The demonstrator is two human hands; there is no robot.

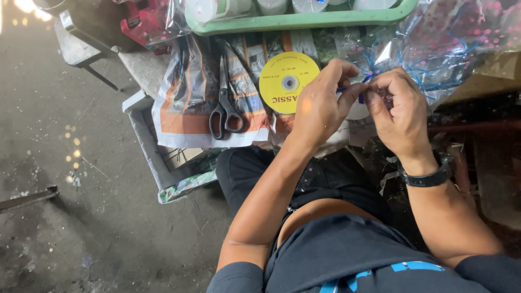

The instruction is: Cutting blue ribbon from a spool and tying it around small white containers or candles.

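Observation:
My left hand (pixel 320 106) and my right hand (pixel 399 111) meet fingertip to fingertip over a low work surface. Between them they pinch a thin blue ribbon (pixel 361 97) tied around a clear plastic wrapper with pink dots (pixel 461 38). What sits inside the wrapper is hidden by my fingers. A black band (pixel 429 178) is on my right wrist. Just left of my left hand lies a yellow disc (pixel 285 81), partly covered by my knuckles.
Black scissors (pixel 225 111) lie shut on printed paper sheets (pixel 184 103). A green tray (pixel 304 20) with white containers stands at the back. A red object (pixel 144 21) sits under plastic at the back left. Concrete floor (pixel 81 206) spreads to the left.

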